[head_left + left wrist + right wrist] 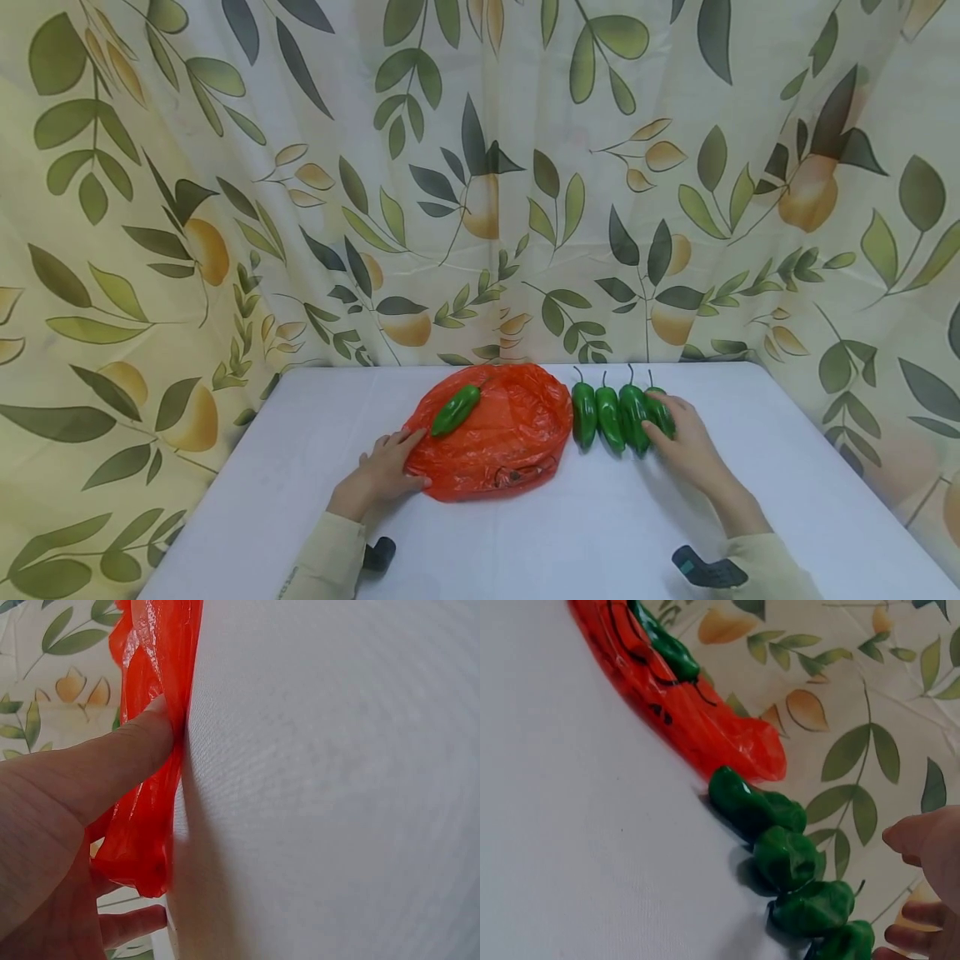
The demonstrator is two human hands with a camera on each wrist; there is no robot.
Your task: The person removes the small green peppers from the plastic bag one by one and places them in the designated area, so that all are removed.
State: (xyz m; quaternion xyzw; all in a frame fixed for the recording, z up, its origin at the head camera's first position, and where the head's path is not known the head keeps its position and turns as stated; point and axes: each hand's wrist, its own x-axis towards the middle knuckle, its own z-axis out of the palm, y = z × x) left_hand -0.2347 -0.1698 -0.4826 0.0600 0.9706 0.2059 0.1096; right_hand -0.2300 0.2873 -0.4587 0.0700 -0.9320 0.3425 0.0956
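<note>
A flattened red plastic bag [517, 425] lies on the white table, with one green pepper [456, 410] on its upper left part. My left hand [382, 471] rests at the bag's left edge, fingers spread; up close, the left thumb [139, 742] lies against the red plastic. To the right of the bag, several green peppers [609, 417] lie side by side in a row, stems pointing away. My right hand [692, 446] is over the rightmost pepper [660, 410], partly covering it. In the right wrist view, the right hand's fingers [915, 915] appear apart from the peppers.
A white table [570, 542] stretches under everything. Behind and at both sides hangs a curtain [480, 183] printed with leaves and fruit. Dark devices are strapped at the left wrist [380, 554] and the right wrist [708, 569].
</note>
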